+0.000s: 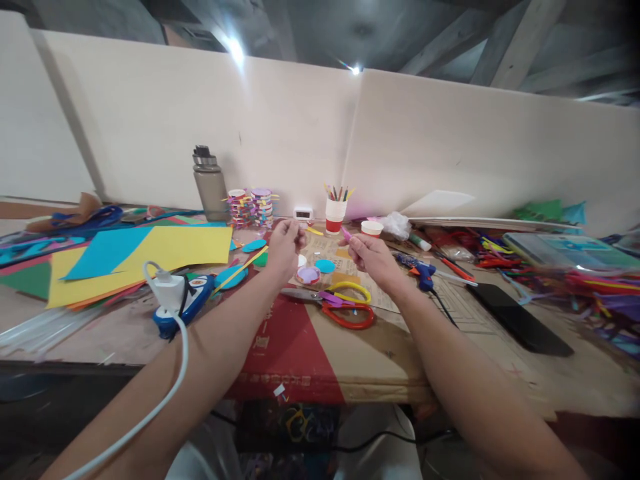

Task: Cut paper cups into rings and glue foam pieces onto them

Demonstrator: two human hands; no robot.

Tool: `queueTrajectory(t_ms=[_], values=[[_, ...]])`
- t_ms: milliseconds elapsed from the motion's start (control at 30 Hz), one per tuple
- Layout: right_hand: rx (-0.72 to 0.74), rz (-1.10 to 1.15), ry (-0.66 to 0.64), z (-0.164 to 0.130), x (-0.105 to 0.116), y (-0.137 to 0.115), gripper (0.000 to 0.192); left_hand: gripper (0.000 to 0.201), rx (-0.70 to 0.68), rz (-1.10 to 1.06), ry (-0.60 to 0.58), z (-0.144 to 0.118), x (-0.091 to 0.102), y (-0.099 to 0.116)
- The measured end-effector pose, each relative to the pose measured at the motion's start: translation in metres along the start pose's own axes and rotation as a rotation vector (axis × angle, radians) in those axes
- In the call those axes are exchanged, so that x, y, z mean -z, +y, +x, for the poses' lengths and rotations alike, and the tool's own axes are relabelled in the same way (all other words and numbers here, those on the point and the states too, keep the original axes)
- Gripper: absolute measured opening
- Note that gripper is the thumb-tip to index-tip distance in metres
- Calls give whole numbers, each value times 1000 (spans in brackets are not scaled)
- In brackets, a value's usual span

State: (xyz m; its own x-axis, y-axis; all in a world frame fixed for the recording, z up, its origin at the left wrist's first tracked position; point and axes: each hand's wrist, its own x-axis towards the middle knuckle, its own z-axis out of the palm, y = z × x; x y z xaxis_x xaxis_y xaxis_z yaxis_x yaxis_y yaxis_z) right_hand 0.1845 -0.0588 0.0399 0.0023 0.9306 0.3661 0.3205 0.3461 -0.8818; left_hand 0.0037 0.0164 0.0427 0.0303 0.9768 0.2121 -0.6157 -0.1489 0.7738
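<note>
Pinching pink scrap (346, 233): right hand (373, 259) fingers; left hand (286, 245) fingers curled, contents unclear; two scissors (345, 305).

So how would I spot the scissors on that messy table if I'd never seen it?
Start at the cardboard sheet with the red stripe in the middle of the table. Just below the two raised hands, the left hand and the right hand, lie the scissors. Their looped handles, one red and one yellow, set them apart from the paper discs beside them.

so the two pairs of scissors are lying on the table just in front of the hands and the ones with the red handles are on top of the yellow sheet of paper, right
Not quite. In the head view, the red-handled scissors lie on the cardboard-covered table beside the yellow-handled scissors, not on the yellow sheet, which lies farther left.
</note>
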Motion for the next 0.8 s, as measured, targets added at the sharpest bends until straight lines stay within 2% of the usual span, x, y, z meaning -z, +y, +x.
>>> queueTrajectory(t_ms=[67, 167, 567, 800], values=[[-38, 176, -75, -2, -3, -1, 42, 19, 61, -29, -95, -5, -2, -6], [-45, 295, -117, -4, -6, -2, 45, 17, 121, -51, -182, -8, -1, -11], [-135, 366, -132, -5, -10, -4, 46, 28, 167, -50, -209, -9, 0, -14], [-145, 276, -150, -6, -11, -7, 47, 35, 181, -40, -235, -14, -3, -13]])
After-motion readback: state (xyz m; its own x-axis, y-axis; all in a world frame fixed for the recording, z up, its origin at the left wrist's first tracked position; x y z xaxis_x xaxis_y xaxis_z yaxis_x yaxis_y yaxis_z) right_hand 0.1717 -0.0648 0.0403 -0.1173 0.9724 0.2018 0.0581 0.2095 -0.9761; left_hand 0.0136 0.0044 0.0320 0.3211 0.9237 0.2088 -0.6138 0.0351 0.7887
